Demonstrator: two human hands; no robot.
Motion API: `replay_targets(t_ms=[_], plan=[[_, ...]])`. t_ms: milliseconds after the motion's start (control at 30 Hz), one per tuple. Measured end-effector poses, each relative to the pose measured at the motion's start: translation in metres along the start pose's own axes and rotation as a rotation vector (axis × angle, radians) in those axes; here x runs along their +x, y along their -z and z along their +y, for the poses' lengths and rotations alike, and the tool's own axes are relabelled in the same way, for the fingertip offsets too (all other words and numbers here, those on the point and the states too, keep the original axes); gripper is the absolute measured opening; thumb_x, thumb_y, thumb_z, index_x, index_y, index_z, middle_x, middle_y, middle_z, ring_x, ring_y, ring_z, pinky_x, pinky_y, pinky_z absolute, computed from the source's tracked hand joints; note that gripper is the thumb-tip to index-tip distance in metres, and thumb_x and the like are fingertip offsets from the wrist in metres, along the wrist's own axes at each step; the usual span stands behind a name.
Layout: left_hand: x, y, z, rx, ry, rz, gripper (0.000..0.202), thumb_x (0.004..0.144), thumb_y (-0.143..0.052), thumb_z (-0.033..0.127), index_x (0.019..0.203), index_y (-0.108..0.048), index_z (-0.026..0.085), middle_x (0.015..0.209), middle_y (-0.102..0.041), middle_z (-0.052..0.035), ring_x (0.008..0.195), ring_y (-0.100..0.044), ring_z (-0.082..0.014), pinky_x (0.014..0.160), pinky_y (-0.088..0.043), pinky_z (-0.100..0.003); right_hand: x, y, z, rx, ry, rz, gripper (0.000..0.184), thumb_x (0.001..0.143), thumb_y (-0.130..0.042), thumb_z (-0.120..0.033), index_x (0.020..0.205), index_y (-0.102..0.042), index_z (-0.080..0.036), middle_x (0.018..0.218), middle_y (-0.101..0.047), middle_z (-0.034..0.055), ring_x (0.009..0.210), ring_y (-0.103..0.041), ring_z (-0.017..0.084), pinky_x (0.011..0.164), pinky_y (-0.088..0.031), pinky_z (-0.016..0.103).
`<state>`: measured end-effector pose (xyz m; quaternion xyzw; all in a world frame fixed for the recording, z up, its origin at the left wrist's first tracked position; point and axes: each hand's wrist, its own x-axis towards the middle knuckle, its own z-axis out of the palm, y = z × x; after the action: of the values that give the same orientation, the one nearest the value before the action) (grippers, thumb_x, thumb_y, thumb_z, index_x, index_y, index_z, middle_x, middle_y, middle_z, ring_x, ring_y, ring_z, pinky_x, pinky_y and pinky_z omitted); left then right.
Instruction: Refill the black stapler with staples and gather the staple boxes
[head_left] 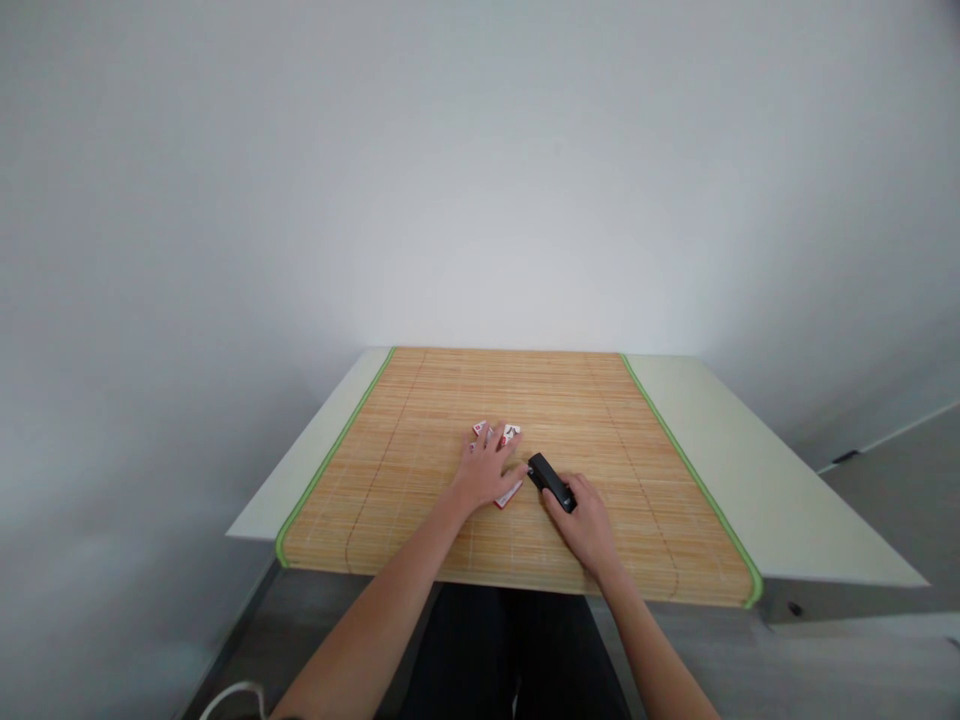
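My left hand [489, 470] lies flat, fingers spread, on a small white and red card or packet [510, 436] in the middle of a bamboo mat [420, 500]. Only the card's far corners and a near corner show past my fingers. My right hand [585, 520] is closed on a small black stapler-like object [551, 482], which points up and left so that its tip meets the card's right edge beside my left hand.
The bamboo mat has green edging and covers the middle of a pale table [750, 470] set against a white wall [480, 160]. Grey floor shows at the right. A white cable [232, 695] lies at the lower left.
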<state>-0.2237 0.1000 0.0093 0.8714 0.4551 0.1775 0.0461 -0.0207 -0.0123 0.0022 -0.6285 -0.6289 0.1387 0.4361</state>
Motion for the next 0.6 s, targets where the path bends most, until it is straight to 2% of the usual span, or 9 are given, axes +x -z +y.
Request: replay_targets(t_ms=[133, 233, 333, 467, 600], plan=[[-0.016, 0.0, 0.001, 0.004, -0.011, -0.011, 0.088, 0.086, -0.062, 0.065, 0.161, -0.026, 0.038, 0.17, -0.023, -0.0063, 0.156, -0.013, -0.0404, 0.121, -0.014, -0.066, -0.001, 0.0, 0.0, -0.008, 0.002, -0.002, 0.026, 0.095, -0.057, -0.046, 0.109, -0.068, -0.026, 0.106, -0.067, 0.0096, 0.101, -0.061, 0.03, 0.093, -0.049, 0.045], [-0.03, 0.002, -0.008, 0.008, 0.063, -0.009, 0.075, 0.094, -0.055, 0.053, 0.161, -0.024, 0.041, 0.169, -0.025, -0.0039, 0.156, -0.016, -0.0358, 0.12, -0.019, -0.063, -0.001, -0.001, 0.002, -0.022, 0.012, -0.003, 0.026, 0.095, -0.056, -0.045, 0.11, -0.067, -0.026, 0.107, -0.067, 0.0097, 0.102, -0.061, 0.03, 0.094, -0.048, 0.046], [-0.039, 0.009, -0.031, 0.032, 0.19, 0.016, 0.066, 0.098, -0.049, 0.045, 0.16, -0.027, 0.041, 0.168, -0.028, -0.0037, 0.156, -0.018, -0.0336, 0.12, -0.021, -0.061, -0.002, -0.002, 0.003, -0.032, 0.011, 0.002, 0.026, 0.096, -0.055, -0.044, 0.112, -0.067, -0.027, 0.107, -0.066, 0.0099, 0.101, -0.06, 0.03, 0.094, -0.049, 0.046], [-0.051, 0.021, -0.071, 0.08, 0.372, 0.093, 0.06, 0.1, -0.045, 0.043, 0.159, -0.034, 0.036, 0.166, -0.033, -0.0062, 0.155, -0.017, -0.0339, 0.12, -0.021, -0.06, -0.002, -0.003, 0.003, -0.052, 0.018, 0.005, 0.026, 0.095, -0.056, -0.045, 0.11, -0.067, -0.027, 0.105, -0.065, 0.01, 0.101, -0.06, 0.031, 0.093, -0.05, 0.047], [-0.063, 0.027, -0.096, 0.103, 0.458, 0.143, 0.055, 0.102, -0.042, 0.044, 0.156, -0.039, 0.036, 0.164, -0.037, -0.0058, 0.154, -0.021, -0.032, 0.12, -0.021, -0.058, -0.006, -0.005, -0.001, -0.063, 0.045, -0.077, 0.031, 0.093, -0.059, -0.044, 0.12, -0.066, -0.029, 0.11, -0.066, 0.0097, 0.104, -0.062, 0.032, 0.095, -0.051, 0.047]])
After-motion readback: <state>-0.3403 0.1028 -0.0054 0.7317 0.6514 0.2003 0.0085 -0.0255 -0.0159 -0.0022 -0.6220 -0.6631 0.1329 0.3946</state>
